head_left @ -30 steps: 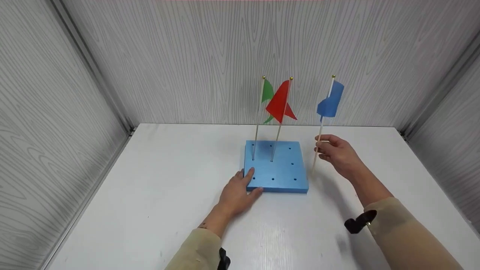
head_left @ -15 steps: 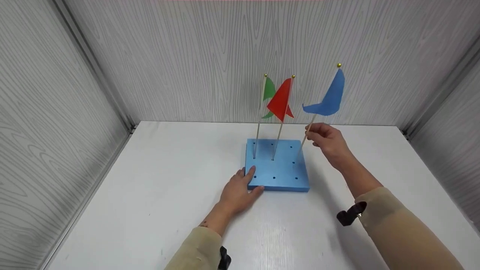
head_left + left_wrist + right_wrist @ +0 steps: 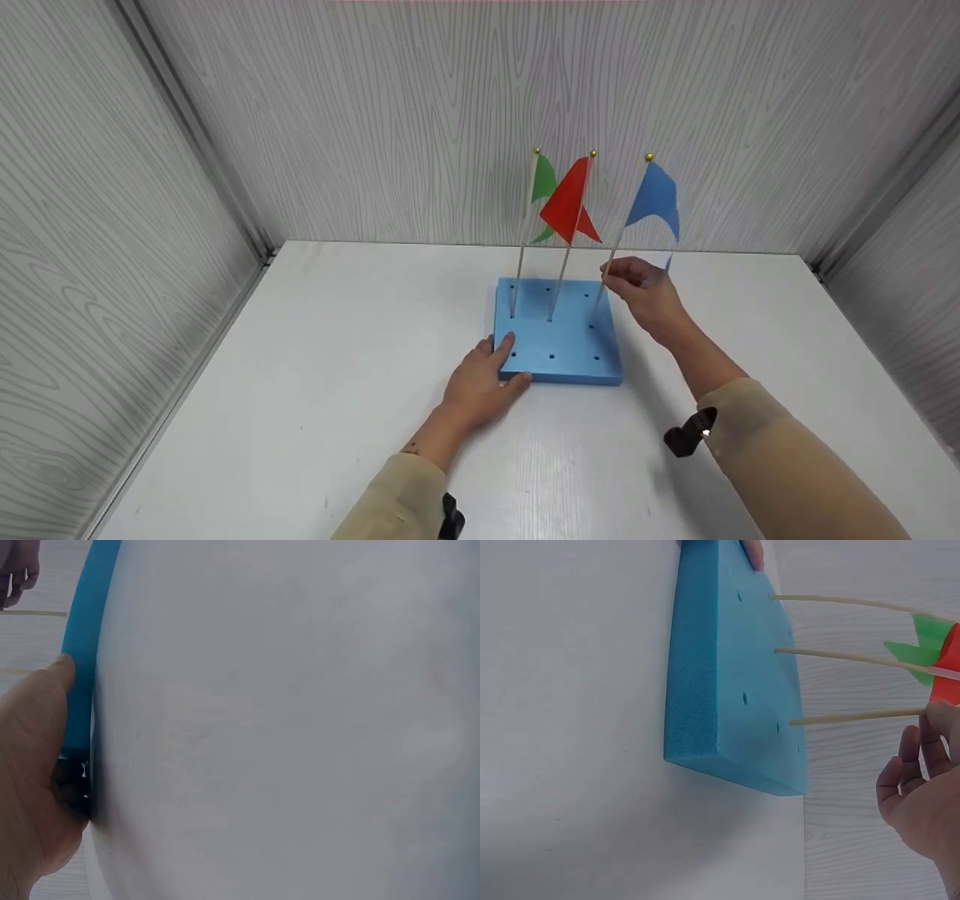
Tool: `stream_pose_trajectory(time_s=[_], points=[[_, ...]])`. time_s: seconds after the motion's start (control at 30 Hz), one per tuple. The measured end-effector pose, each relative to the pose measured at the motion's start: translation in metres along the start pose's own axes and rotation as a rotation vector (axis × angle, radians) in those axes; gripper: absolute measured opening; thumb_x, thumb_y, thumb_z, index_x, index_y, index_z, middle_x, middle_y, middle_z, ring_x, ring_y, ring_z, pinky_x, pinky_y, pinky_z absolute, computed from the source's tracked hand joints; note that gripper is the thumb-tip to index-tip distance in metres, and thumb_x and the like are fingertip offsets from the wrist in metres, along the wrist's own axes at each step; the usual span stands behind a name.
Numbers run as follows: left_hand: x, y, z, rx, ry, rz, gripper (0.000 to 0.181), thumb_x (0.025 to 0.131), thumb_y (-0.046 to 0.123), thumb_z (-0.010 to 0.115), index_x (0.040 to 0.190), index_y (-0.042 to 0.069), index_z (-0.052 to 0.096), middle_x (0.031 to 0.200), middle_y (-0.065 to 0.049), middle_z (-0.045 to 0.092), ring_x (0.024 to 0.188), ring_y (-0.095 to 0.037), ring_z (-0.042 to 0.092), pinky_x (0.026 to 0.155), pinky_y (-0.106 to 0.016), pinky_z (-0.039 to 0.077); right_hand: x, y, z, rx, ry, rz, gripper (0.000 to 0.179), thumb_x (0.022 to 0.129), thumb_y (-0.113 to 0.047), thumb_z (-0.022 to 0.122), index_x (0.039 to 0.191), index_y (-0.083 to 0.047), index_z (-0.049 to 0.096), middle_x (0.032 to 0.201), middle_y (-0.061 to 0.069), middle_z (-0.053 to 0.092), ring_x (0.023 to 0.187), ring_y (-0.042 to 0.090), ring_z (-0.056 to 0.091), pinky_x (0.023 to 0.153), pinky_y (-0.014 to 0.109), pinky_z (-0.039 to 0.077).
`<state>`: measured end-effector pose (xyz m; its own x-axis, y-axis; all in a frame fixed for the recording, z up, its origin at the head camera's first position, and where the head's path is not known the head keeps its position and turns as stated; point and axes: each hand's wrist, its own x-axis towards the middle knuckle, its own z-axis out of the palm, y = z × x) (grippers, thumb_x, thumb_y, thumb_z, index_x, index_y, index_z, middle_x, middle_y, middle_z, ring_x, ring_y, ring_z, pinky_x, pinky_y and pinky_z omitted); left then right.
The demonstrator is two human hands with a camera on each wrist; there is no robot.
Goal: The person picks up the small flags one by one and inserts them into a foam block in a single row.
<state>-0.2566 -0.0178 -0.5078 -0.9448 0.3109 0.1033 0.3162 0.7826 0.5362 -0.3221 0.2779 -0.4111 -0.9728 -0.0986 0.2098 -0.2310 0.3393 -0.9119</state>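
Note:
My right hand (image 3: 649, 296) pinches the thin wooden stick of a blue flag (image 3: 655, 196) between thumb and fingertips. The stick leans, its lower end at the right part of a light blue foam block (image 3: 559, 341) with several holes. In the right wrist view, that stick's tip appears just beside a hole, not inside it. A green flag (image 3: 543, 178) and a red flag (image 3: 566, 201) stand in the block, slightly tilted. My left hand (image 3: 476, 386) rests at the block's front left corner, index finger on top, thumb along the front side; its other fingers are partly hidden.
The block lies on a white table (image 3: 360, 337). Grey wood-grain panels (image 3: 420, 112) enclose the back and both sides. Gold beads cap the flagsticks. A black device (image 3: 690, 433) sits at the right sleeve, another at the left sleeve.
My right hand has brought the blue flag leftward from beside the block to over its right part, then lowered it slightly. The left hand keeps its place on the block.

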Motion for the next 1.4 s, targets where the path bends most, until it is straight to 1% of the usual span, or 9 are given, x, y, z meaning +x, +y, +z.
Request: stream_pose_trajectory(time_s=[0.13, 0.3, 0.5, 0.6, 0.8, 0.9, 1.03, 1.17, 1.4], points=[[0.0, 0.002, 0.0, 0.001, -0.011, -0.013, 0.079, 0.105, 0.062, 0.053, 0.168, 0.019, 0.035, 0.168, -0.023, 0.035, 0.156, -0.042, 0.032, 0.123, -0.055, 0.032, -0.001, 0.004, 0.001, -0.042, -0.002, 0.003, 0.027, 0.109, -0.02, 0.063, 0.128, -0.002, 0.068, 0.125, 0.021, 0.067, 0.109, 0.023, 0.063, 0.097, 0.02, 0.052], [-0.002, 0.004, 0.0, -0.011, -0.012, -0.013, 0.078, 0.105, 0.06, 0.054, 0.168, 0.018, 0.035, 0.168, -0.023, 0.034, 0.155, -0.043, 0.032, 0.122, -0.057, 0.033, -0.002, 0.011, 0.002, -0.038, -0.004, 0.01, 0.025, 0.108, -0.018, 0.064, 0.126, -0.001, 0.069, 0.125, 0.025, 0.067, 0.114, 0.036, 0.062, 0.096, 0.021, 0.052], [-0.001, 0.003, -0.001, -0.016, -0.011, -0.006, 0.078, 0.105, 0.059, 0.055, 0.168, 0.018, 0.035, 0.168, -0.023, 0.034, 0.155, -0.043, 0.032, 0.123, -0.056, 0.033, 0.0, 0.017, 0.005, -0.094, 0.001, 0.062, 0.025, 0.109, -0.021, 0.062, 0.128, -0.005, 0.068, 0.126, 0.017, 0.069, 0.117, 0.031, 0.062, 0.107, 0.038, 0.05], [0.0, 0.002, -0.001, -0.006, -0.007, 0.0, 0.077, 0.105, 0.059, 0.055, 0.168, 0.017, 0.036, 0.167, -0.023, 0.035, 0.155, -0.042, 0.033, 0.122, -0.056, 0.033, 0.003, 0.017, 0.006, -0.103, -0.002, 0.074, 0.028, 0.11, -0.019, 0.06, 0.131, -0.002, 0.067, 0.131, 0.02, 0.068, 0.12, 0.033, 0.062, 0.112, 0.047, 0.048], [0.0, 0.005, 0.001, -0.003, -0.015, 0.003, 0.077, 0.105, 0.059, 0.055, 0.168, 0.018, 0.035, 0.168, -0.023, 0.035, 0.155, -0.043, 0.034, 0.122, -0.056, 0.034, 0.003, 0.018, 0.007, -0.121, 0.013, 0.117, 0.031, 0.111, -0.019, 0.057, 0.138, -0.002, 0.062, 0.132, 0.019, 0.065, 0.116, 0.032, 0.059, 0.108, 0.045, 0.05], [0.0, 0.006, 0.002, -0.007, -0.021, 0.006, 0.078, 0.105, 0.06, 0.054, 0.168, 0.018, 0.035, 0.168, -0.023, 0.035, 0.155, -0.043, 0.033, 0.122, -0.056, 0.033, 0.0, 0.019, 0.006, -0.12, 0.022, 0.137, 0.033, 0.112, -0.02, 0.057, 0.14, -0.004, 0.06, 0.13, 0.016, 0.063, 0.115, 0.03, 0.057, 0.104, 0.038, 0.051], [-0.001, 0.008, 0.001, -0.012, -0.03, 0.002, 0.078, 0.105, 0.06, 0.055, 0.168, 0.019, 0.034, 0.168, -0.023, 0.034, 0.155, -0.042, 0.032, 0.123, -0.056, 0.032, -0.005, 0.022, 0.004, -0.108, 0.028, 0.142, 0.039, 0.111, -0.02, 0.058, 0.147, -0.005, 0.055, 0.134, 0.016, 0.062, 0.119, 0.029, 0.058, 0.107, 0.036, 0.051], [-0.001, 0.008, 0.001, -0.015, -0.047, -0.011, 0.078, 0.105, 0.061, 0.054, 0.169, 0.021, 0.032, 0.17, -0.02, 0.031, 0.157, -0.04, 0.029, 0.124, -0.055, 0.03, -0.011, 0.024, 0.0, -0.126, 0.036, 0.127, 0.043, 0.11, -0.019, 0.059, 0.15, -0.005, 0.053, 0.137, 0.018, 0.061, 0.124, 0.032, 0.058, 0.111, 0.044, 0.049], [0.004, 0.002, -0.002, -0.006, -0.033, -0.022, 0.079, 0.105, 0.062, 0.054, 0.169, 0.022, 0.032, 0.171, -0.019, 0.031, 0.158, -0.038, 0.028, 0.124, -0.055, 0.03, -0.03, 0.018, -0.009, -0.271, 0.019, 0.13, 0.049, 0.109, -0.024, 0.06, 0.154, -0.007, 0.05, 0.143, 0.02, 0.06, 0.135, 0.038, 0.055, 0.114, 0.053, 0.046]])
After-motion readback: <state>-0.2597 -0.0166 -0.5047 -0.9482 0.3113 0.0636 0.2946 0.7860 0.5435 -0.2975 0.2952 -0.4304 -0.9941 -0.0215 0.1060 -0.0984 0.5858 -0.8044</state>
